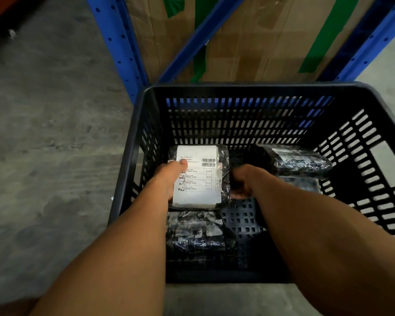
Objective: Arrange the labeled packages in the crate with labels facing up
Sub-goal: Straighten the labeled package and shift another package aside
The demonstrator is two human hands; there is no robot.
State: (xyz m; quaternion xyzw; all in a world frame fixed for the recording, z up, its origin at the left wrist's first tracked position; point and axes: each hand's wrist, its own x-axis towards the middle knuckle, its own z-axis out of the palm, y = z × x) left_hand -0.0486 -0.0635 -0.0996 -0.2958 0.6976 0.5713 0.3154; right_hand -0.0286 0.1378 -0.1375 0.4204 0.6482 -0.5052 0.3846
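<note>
1. Grey concrete floor (43,133) lies under us, worn and blotchy, and on it stands a black slotted crate (363,156) into which we reach with both bare arms.
2. Behind the crate rises a blue metal rack (121,49) with a slanting brace, and brown cardboard boxes (260,42) marked with strips of green tape (326,35) sit inside it.
3. Our left hand (167,181) grips a dark wrapped package (200,176) at its left edge, thumb pressed on the white label (196,176), which faces up and shows barcodes and printed rows.
4. That package sits at the far left of the crate's bottom, close to the back wall.
5. Our right hand (244,181) is curled at the package's right side, touching the dark wrap; we cannot tell whether it truly clasps it.
6. Another dark package (292,160) lies at the far right, shiny wrap up, no label in sight from here.
7. A third package (196,233) lies nearer us on the left, partly hidden by our left forearm.
8. Between our arms the crate's perforated bottom shows bare.
</note>
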